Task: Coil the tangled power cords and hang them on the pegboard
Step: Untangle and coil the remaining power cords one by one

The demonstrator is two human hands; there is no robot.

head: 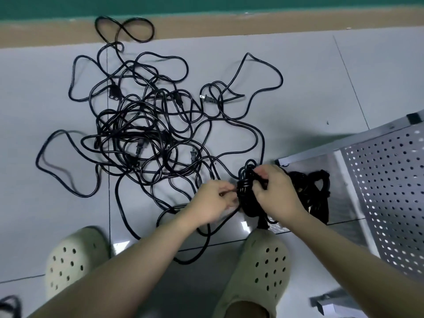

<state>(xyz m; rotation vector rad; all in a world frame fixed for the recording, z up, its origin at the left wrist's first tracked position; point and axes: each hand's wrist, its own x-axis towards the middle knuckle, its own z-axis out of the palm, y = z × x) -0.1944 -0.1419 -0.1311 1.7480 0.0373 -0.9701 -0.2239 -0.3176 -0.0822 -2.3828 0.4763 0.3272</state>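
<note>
A big tangle of black power cords (146,134) sprawls over the grey tiled floor, with several plugs showing among the loops. Near its lower right edge a tight black coil (246,198) is held upright. My right hand (275,193) grips the coil from the right side. My left hand (213,203) pinches a strand of cord against the coil's left side; it is blurred. A white metal pegboard (390,191) stands at the right. At its foot, behind my right hand, lie coiled black cords (314,193).
My two feet in pale perforated clogs (75,260) (261,267) stand at the bottom of the view. A tan skirting and green wall (229,21) run along the top. A small grey object (330,304) lies at the bottom right, and black cord ends (9,306) at bottom left.
</note>
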